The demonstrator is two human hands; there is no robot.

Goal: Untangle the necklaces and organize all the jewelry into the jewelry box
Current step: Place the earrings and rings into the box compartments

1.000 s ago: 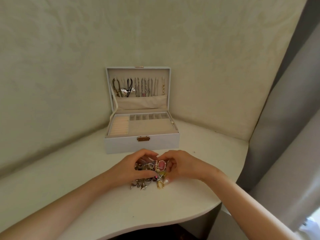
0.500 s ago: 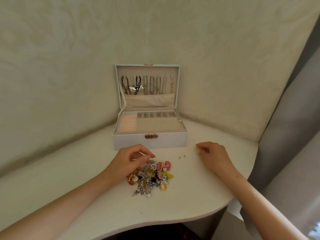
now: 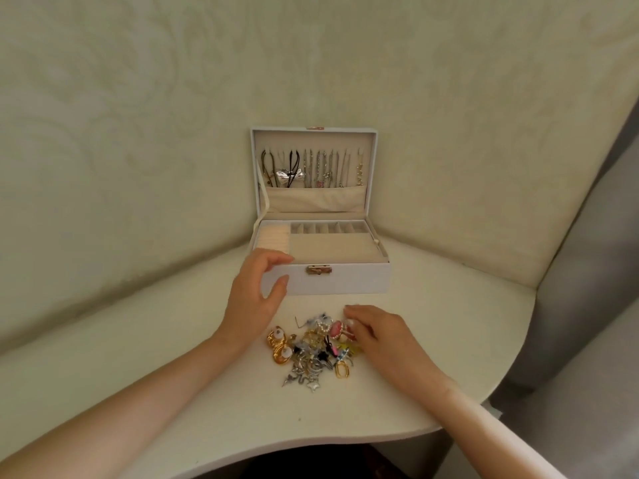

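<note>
The table [image 3: 155, 357] carries the open box [image 3: 356, 280], lid [image 3: 311, 202] upright. My left hand [image 3: 256, 299] grips the box's front left corner, fingers over the rim and thumb on the front. My right hand [image 3: 380, 335] lies curled at the right edge of the pile [image 3: 311, 350], which sits just before the box, and I cannot tell whether it has hold of a piece; necklaces [image 3: 318, 167] hang in the lid.

We see soft, even, warm light with faint shadows, no glare, mild softness throughout, and wide-angle bending toward the edges.
</note>
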